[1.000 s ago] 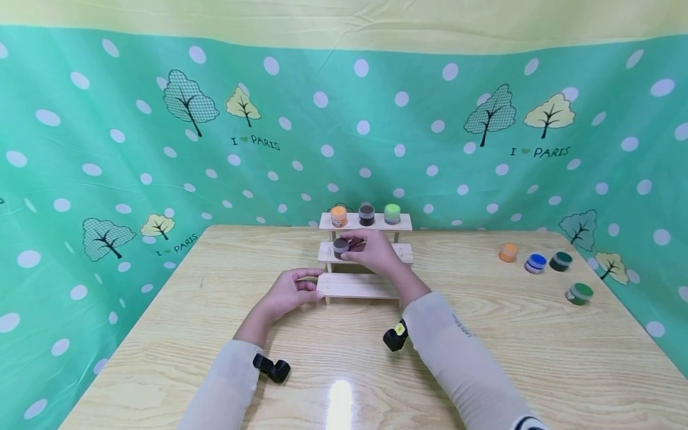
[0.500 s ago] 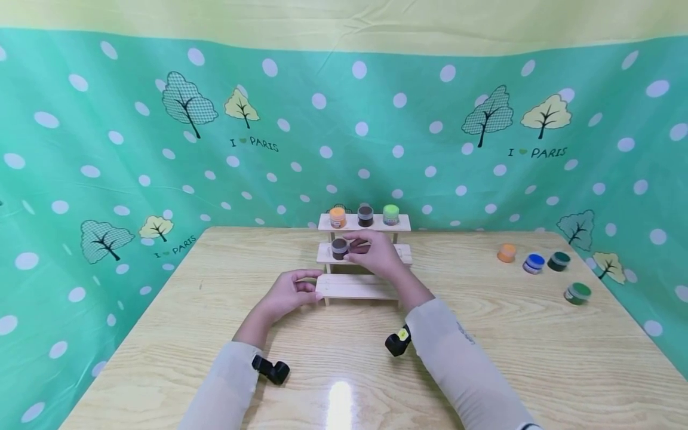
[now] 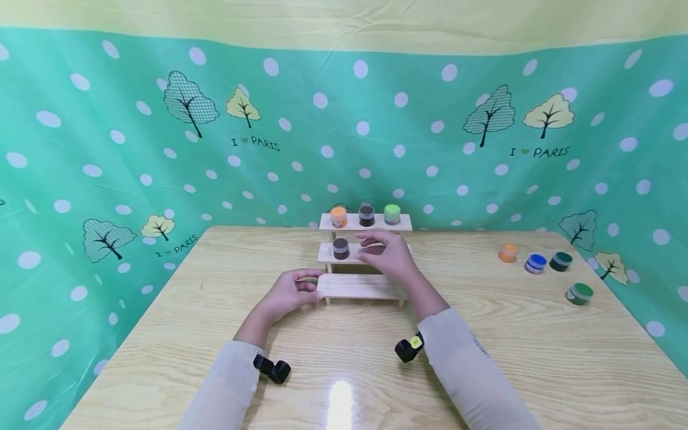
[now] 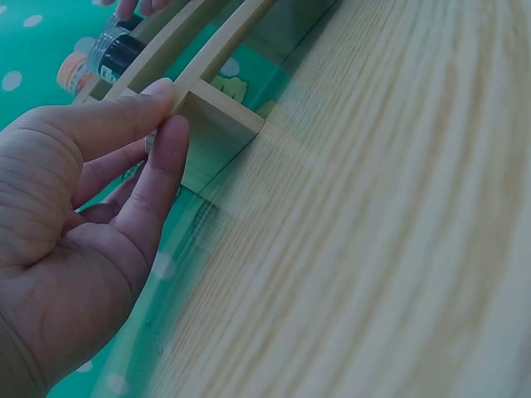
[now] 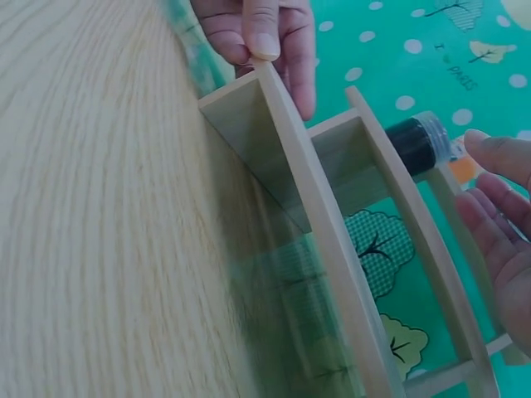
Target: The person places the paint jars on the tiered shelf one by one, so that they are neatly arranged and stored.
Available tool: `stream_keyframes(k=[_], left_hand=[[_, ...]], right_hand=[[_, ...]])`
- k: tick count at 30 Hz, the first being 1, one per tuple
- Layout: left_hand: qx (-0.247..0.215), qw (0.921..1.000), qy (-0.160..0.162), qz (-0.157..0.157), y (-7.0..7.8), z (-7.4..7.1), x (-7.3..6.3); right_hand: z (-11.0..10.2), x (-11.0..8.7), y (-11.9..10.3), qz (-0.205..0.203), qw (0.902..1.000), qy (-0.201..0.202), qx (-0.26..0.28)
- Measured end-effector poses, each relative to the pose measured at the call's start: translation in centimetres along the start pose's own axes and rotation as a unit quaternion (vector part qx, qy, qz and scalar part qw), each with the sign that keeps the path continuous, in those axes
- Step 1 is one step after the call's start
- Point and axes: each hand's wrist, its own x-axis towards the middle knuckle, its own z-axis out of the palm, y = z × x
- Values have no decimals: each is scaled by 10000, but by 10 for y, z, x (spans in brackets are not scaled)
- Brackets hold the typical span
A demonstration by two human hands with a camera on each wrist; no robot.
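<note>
A three-tier wooden display stand stands at the back middle of the table. My left hand pinches the left end of its lowest tier between thumb and fingers, plainly seen in the left wrist view. On the middle tier's left end sits a dark paint jar with a clear lid, upright. Just right of that jar is my right hand, holding nothing. The right wrist view has a gap between the fingers and the jar. Orange, dark and light green jars line the top tier.
On the table's right side stand an orange jar, a blue jar, a dark green jar and a green jar. A green dotted cloth hangs behind the wooden table.
My right hand has let go of the dark paint jar on the middle tier and moved slightly right. The jar stays in place. My left hand keeps its grip on the stand.
</note>
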Motion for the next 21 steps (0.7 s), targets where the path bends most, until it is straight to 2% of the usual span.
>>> stream_keyframes(k=[2, 5, 13, 21], left_hand=[[-22, 10000, 1, 28, -1, 0, 0], [-82, 9999, 17, 58, -11, -1, 6], [-153, 9998, 82, 18, -13, -1, 7], [-190, 9998, 77, 33, -12, -1, 6]], right_hand=[[-4, -2, 0, 42, 10000, 32, 63], [-8, -5, 2, -23, 9999, 31, 142], [-17, -12, -1, -90, 9995, 66, 290], [-28, -21, -4, -142, 9999, 17, 81]])
